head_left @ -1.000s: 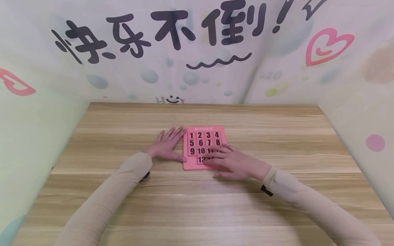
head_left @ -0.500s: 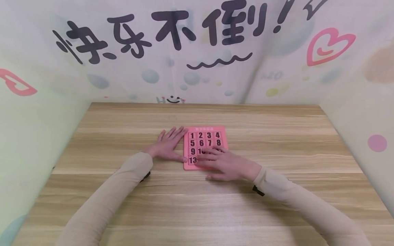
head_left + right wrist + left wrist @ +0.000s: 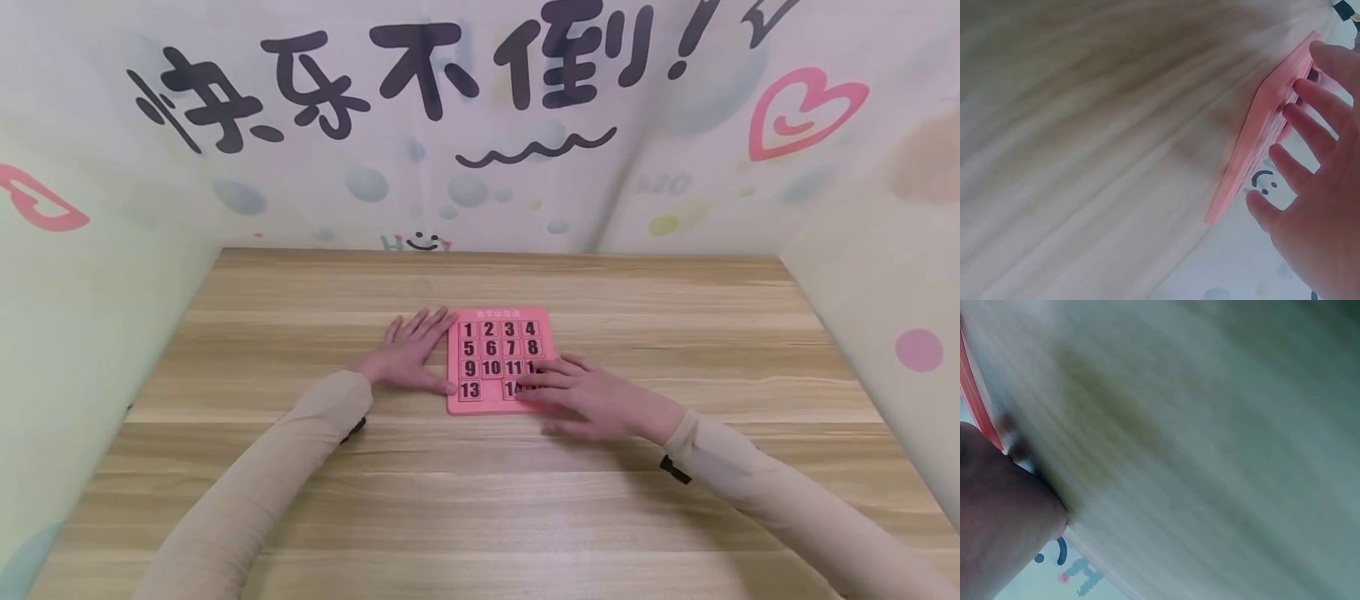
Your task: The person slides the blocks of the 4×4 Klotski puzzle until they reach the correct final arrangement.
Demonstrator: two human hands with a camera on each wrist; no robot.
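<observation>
A pink number sliding puzzle [image 3: 498, 313] lies flat on the table. Tiles 1 to 11 run in order in its upper rows. In the bottom row, tile 13 [image 3: 470, 390] fills the left corner, and a gap separates it from tile 14 [image 3: 512, 389]. My left hand [image 3: 405, 358] steadies the frame's left side, fingers spread, thumb touching its lower left edge. Over the lower right tiles lies my right hand [image 3: 600, 400], fingers extended; it partly covers tile 12 and hides the bottom right corner. The right wrist view shows the fingers [image 3: 1310, 128] fairly straight at the puzzle's face.
The wooden table [image 3: 480, 500] extends around the puzzle on all sides. A white printed backdrop [image 3: 315, 200] with dark lettering stands behind it, and pale walls close in left and right. A dark band sits under each sleeve cuff.
Tile 13 has slid left into the bottom left corner, so the gap is now in the second column. My right hand went left, then back right; the left hand stayed put.
</observation>
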